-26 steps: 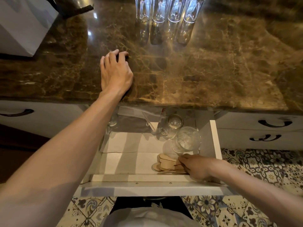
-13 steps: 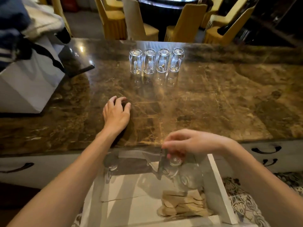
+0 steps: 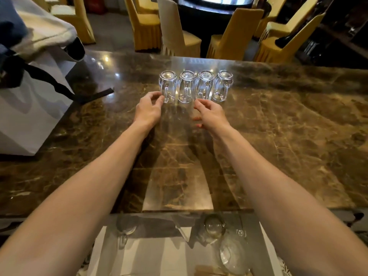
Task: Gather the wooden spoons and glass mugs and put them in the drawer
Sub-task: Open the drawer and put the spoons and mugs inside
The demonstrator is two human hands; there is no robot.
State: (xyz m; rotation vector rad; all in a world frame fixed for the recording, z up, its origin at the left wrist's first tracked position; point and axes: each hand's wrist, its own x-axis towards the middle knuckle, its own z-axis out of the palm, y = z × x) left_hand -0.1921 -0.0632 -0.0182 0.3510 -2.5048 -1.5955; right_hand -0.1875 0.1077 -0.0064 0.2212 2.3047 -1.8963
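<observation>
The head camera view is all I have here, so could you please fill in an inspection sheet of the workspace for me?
Surface: brown marble counter, glossy, bare near the front edge.
Job's things: four glass mugs upside down in a row; more glassware and wooden spoons in the open drawer.
Clutter: white bag with black straps at the left, cloth piled on it.
Grippers: left hand at the leftmost mug, fingers curled; right hand open just short of the row, holding nothing.
Cables: nothing seen.
Surroundings: yellow-covered chairs round a dark table beyond.
</observation>
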